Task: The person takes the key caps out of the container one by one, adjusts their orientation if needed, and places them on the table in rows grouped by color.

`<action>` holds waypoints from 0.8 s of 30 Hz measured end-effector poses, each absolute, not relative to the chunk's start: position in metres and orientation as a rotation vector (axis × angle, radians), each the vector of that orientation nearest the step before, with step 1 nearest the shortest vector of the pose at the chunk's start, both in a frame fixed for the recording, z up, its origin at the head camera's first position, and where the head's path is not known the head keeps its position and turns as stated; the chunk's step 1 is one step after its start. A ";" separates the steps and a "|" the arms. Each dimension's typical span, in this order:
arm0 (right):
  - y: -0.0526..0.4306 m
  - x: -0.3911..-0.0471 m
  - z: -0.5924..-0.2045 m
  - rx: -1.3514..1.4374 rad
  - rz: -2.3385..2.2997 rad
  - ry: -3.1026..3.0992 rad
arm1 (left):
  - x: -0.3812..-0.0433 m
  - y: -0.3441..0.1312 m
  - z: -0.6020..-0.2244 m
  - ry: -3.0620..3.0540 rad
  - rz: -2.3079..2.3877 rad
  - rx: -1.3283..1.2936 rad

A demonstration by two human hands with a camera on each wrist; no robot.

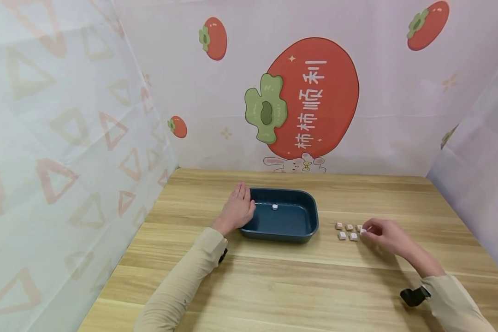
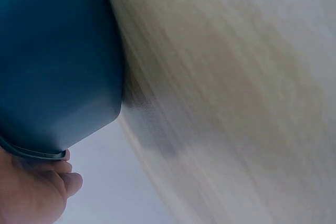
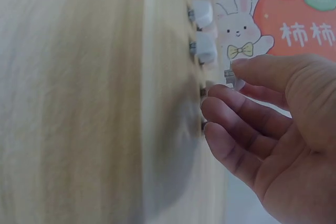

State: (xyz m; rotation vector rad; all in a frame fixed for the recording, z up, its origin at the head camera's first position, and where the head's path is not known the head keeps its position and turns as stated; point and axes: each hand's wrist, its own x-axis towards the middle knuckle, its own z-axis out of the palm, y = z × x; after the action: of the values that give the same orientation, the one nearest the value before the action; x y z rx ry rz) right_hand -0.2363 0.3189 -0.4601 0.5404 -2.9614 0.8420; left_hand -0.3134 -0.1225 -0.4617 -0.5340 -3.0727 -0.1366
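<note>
On the wooden table stands a dark blue tray (image 1: 279,238) with one small white keycap (image 1: 275,207) inside it. At its left side, my left hand (image 1: 237,210) holds the rim, thumb toward the inside and fingers along the outer wall. In the left wrist view, part of that hand (image 2: 34,190) shows below the tray's outer wall (image 2: 63,66). Right of the tray, my right hand (image 1: 386,236) pinches a white keycap (image 1: 363,231) between thumb and fingertips. Several similar keycaps (image 1: 353,237) lie in two short rows just left of those fingers. Grey stems show beneath the keycaps (image 3: 206,48) in the right wrist view.
The wooden tabletop (image 1: 299,290) reaches back to a printed cloth backdrop (image 1: 382,138) with persimmon drawings. Another cloth wall (image 1: 87,152) runs along the left, and one more closes off the right side.
</note>
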 end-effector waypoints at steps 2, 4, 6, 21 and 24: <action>0.321 -0.236 -0.463 0.537 0.834 -2.963 | -0.313 -0.122 -0.461 -3.077 -0.144 -0.532; 0.322 -0.236 -0.466 0.536 0.818 -2.969 | -0.313 -0.122 -0.461 -3.080 -0.146 -0.527; 0.323 -0.236 -0.470 0.525 0.805 -2.977 | -0.314 -0.122 -0.462 -3.081 -0.149 -0.525; 0.326 -0.232 -0.474 0.513 0.875 -3.059 | -0.314 -0.122 -0.461 -3.075 -0.151 -0.538; 0.326 -0.231 -0.474 0.525 0.913 -3.074 | -0.314 -0.122 -0.461 -3.082 -0.140 -0.537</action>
State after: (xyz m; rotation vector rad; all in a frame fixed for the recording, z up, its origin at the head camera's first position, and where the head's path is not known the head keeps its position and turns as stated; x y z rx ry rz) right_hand -0.2311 0.3257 -0.4735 0.5250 -3.0739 0.9128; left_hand -0.3143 -0.1224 -0.4614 -0.5367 -3.0815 -0.1403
